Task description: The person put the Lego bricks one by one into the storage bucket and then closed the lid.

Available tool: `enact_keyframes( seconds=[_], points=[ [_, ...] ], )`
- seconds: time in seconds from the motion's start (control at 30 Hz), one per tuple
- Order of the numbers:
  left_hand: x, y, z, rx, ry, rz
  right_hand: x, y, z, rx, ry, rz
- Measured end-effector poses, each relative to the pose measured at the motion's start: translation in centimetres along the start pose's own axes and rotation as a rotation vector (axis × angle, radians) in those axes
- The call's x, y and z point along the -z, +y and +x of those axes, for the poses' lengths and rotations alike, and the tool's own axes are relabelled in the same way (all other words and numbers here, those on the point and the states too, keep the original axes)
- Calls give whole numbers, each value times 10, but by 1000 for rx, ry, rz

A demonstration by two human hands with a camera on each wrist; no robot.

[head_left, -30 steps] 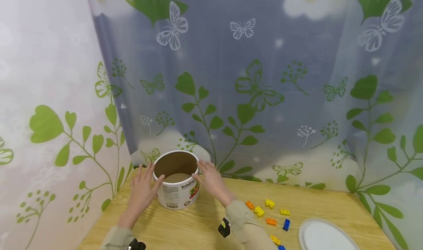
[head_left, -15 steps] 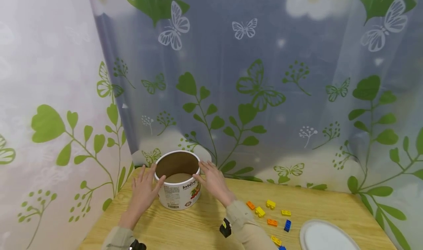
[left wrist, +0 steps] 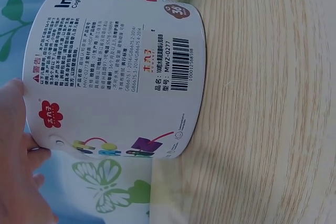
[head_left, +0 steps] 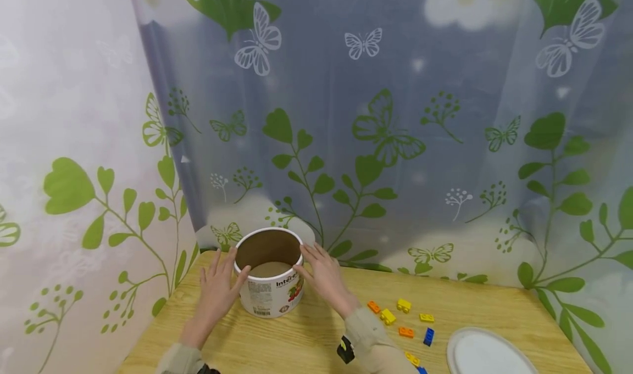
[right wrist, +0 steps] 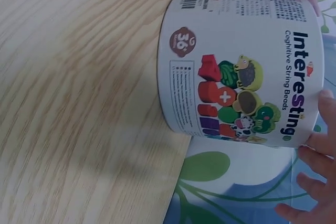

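Note:
An open round paperboard tub (head_left: 262, 297) with a white rim stands upright on the table. Its label reads "Interesting Cognitive String Beads". My left hand (head_left: 217, 286) lies against the left side of its rim, thumb toward the front and fingers spread. From the right, my right hand (head_left: 326, 278) touches the rim in much the same way, with extended fingers. In the left wrist view, the barcode and small print on the tub (left wrist: 115, 77) face the camera. The right wrist view shows the tub's front (right wrist: 241, 72) with printed coloured beads. Part of the tub's floor shows between the hands.
Several yellow, orange and blue toy bricks (head_left: 406, 332) lie scattered right of the right forearm. A round white lid (head_left: 487, 355) rests at the table's front right. Patterned curtains (head_left: 316, 143) hang close behind and left of the wooden table (head_left: 277, 346).
The tub has shifted slightly to the right and toward me, both hands moving along with it. The bricks and the lid have stayed where they were.

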State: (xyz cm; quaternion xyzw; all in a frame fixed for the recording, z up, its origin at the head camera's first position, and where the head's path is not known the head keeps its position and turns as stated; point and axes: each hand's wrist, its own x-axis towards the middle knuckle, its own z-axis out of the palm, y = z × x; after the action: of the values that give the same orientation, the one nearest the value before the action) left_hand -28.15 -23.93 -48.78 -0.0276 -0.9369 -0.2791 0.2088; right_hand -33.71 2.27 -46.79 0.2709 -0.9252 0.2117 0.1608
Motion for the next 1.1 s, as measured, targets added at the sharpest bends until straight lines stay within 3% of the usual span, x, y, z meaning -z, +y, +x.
enact_keyframes(
  seconds=[0.3,0.57,1.1],
  points=[
    [-4,7,-3,-31,1,37,1,6,-11,44,30,-98],
    [-7,10,-6,-37,-9,38,4,8,-19,76,39,-106],
    [-12,24,-18,-64,-8,42,12,13,-39,34,44,-106]
  ],
)
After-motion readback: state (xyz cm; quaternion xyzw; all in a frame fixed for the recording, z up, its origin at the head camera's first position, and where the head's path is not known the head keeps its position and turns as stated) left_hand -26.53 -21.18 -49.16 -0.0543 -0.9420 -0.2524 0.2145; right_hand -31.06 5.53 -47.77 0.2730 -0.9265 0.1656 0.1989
